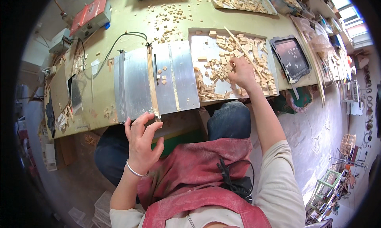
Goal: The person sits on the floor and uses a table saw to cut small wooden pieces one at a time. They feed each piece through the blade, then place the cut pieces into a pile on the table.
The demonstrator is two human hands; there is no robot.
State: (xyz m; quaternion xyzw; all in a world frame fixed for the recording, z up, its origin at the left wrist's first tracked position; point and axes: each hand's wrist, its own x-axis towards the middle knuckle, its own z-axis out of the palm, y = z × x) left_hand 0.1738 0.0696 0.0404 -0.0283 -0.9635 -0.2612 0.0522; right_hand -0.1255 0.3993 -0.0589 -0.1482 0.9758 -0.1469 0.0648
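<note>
My left hand [142, 139] is at the front edge of a metal saw table [137, 79], fingers apart and nothing in them. Its fingertips are beside the near end of a wooden fence strip [151, 75], by a small metal fitting. A narrow dark slot [156, 69] runs along the fence, with a few small wood pieces [164, 77] to its right. My right hand [243, 74] reaches into a white tray [193, 41] of small wooden blocks [219, 64]. Its fingers are bent together among the blocks; what lies between them is hidden. A long thin stick [243, 49] lies across the blocks.
Right of the tray lies a black tray [291, 59] with pale bits in it. Loose wood cubes [168, 23] are scattered over the green bench [131, 21]. A black cable [115, 43] loops behind the metal table. A red-topped box [90, 15] stands far left.
</note>
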